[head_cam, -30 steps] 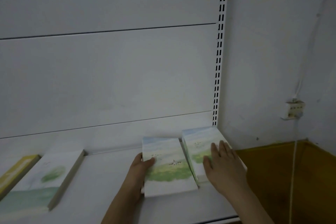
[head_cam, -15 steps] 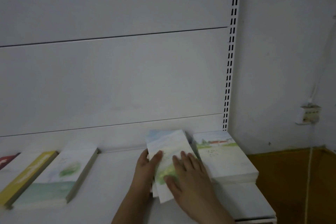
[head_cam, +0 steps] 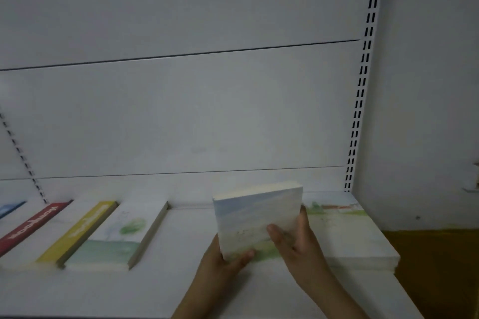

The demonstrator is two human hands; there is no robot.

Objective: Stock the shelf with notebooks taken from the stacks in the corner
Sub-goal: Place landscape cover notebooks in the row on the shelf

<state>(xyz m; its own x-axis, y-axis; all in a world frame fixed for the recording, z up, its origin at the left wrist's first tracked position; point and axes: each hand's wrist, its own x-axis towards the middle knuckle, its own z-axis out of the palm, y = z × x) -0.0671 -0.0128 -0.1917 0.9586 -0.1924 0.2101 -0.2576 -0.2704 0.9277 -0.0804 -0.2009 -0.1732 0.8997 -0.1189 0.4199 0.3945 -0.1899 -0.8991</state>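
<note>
Item: bundle of notebooks [head_cam: 256, 220], pale watercolour landscape cover, several copies thick, cream page edges showing along the top. Position: held tilted up above the shelf [head_cam: 181, 290], in the gap between two groups already lying there.

Hold: left hand [head_cam: 225, 261] grips the lower left corner, thumb across the cover. Right hand [head_cam: 298, 241] grips the right edge, thumb on the cover, fingers behind and mostly hidden. Both hands are closed round the bundle.

Handling, judged: paper block, moderately heavy for its size, stiff as a stack but apt to fan or slide apart, since the covers look smooth. Best taken by opposite edges with pressure squeezing the copies together, as now; a one-sided hold would probably let the inner copies slip.

Neighbours: flat stack with green and red landscape cover [head_cam: 344, 235] just to the right, at the shelf's right end. To the left, a landscape notebook with grey spine [head_cam: 116, 238], then a yellow-spined notebook [head_cam: 83, 228], a red-spined one [head_cam: 31, 225] and a blue corner [head_cam: 10, 208].

Room: bare shelf between the grey spine and the right stack appears wide enough for the bundle laid flat. Back panel [head_cam: 181, 116] limits depth; slotted upright [head_cam: 363, 80] marks the right end. The front edge lies close below the wrists.
</note>
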